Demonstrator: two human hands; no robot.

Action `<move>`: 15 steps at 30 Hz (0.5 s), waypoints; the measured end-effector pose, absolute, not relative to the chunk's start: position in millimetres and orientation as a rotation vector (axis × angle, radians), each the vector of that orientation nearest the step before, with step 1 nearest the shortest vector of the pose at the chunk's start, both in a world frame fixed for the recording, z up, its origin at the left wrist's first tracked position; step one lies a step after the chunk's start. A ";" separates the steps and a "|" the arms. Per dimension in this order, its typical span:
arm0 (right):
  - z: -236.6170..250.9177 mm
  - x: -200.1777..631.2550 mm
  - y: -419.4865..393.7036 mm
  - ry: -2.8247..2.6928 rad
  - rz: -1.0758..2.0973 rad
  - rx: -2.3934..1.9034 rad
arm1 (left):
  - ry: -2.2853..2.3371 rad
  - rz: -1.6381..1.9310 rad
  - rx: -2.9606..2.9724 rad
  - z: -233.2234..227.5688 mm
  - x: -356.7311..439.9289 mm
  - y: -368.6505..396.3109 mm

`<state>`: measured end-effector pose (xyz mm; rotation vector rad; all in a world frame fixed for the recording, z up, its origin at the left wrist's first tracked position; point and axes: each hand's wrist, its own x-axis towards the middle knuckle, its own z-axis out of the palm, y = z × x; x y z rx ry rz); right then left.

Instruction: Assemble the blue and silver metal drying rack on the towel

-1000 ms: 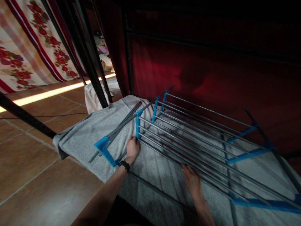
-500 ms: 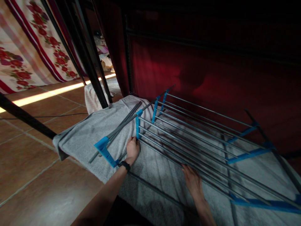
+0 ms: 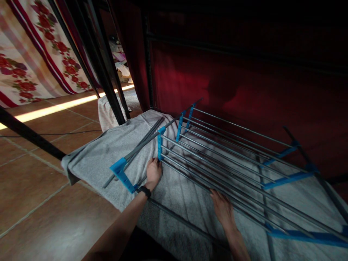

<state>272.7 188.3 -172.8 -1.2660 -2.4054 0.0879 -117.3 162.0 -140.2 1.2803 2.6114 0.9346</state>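
Grey towel (image 3: 108, 156) lies spread beneath the drying rack (image 3: 217, 159), hanging over its left end. Left hand (image 3: 153, 173) closes its grip on the rack's near-left corner rod; right hand (image 3: 223, 210) rests flat, fingers apart, on the towel under the near rods.

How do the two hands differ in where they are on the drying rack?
The left hand sits at the rack's end, by a blue bracket; the right hand is farther along, at the near rods' middle. The left hand wears a dark wristband; the right wrist is bare. The left hand curls at the bracket; the right lies flatter. Both rest on the grey towel.
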 end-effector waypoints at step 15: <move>-174.2 269.5 153.1 -2.116 0.133 -1.309 | 2.608 0.920 1.319 -123.1 -116.4 161.6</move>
